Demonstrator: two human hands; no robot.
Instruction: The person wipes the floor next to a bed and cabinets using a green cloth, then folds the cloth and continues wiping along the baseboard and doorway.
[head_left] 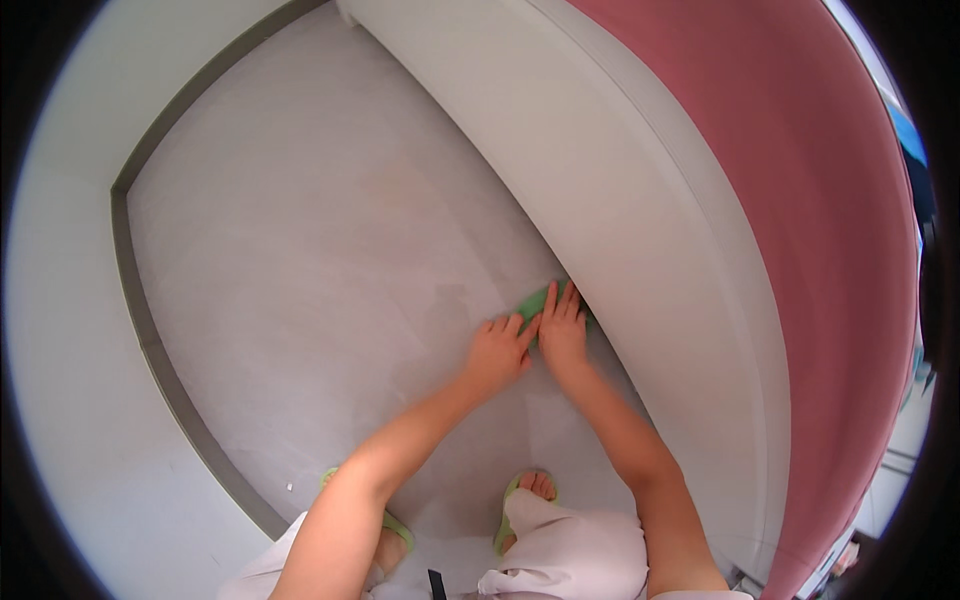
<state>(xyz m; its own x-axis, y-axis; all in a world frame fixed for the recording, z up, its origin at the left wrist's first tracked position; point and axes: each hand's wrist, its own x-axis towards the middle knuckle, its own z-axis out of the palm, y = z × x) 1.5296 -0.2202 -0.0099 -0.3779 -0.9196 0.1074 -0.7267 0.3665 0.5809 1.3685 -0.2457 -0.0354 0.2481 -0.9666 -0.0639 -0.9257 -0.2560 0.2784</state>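
Landmark: white panel (610, 180).
- Green pad (532, 306), cloth or sponge unclear: on the grey floor (300, 250), against the panel's foot, partly covered by both hands.
- Right hand (562, 338): just beside the panel, on the pad; fingers extended, laid flat, not curled round it.
- Left hand (497, 355): farther from the panel, at the pad's near edge; whether its fingers grip cannot be told.
- Pink covering (800, 230): along the panel's far side.
- Grey skirting (122, 240): across the floor from the panel.
- Green sandals (400, 532), worn: on the panel's floor side.
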